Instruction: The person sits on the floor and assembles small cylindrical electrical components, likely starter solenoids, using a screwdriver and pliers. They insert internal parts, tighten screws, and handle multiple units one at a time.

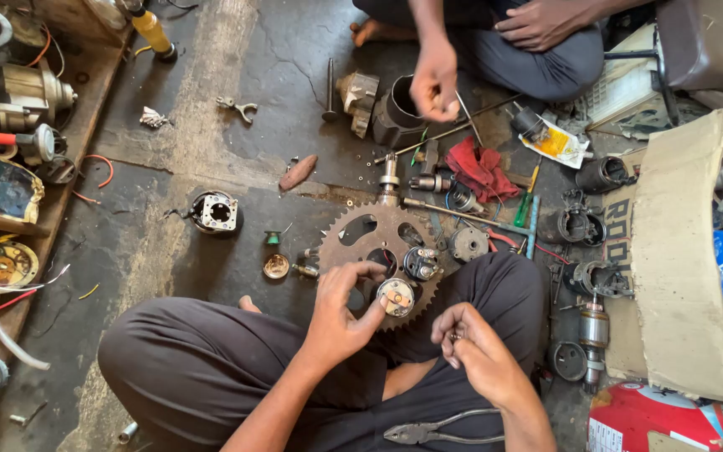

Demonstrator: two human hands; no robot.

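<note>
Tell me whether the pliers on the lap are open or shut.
Shut at the tip: the pliers lie flat on the dark trousers, jaws together, handles slightly spread. Neither hand touches them.

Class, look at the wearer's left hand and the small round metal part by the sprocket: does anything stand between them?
Nothing visible does. The left hand already touches the small round metal part with its thumb, over the large sprocket.

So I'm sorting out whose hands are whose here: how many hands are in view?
4. The wearer's left hand touches a small round part on the sprocket; their right hand pinches something tiny. A second person's hands: one over the metal cylinder, one on their knee.
</note>
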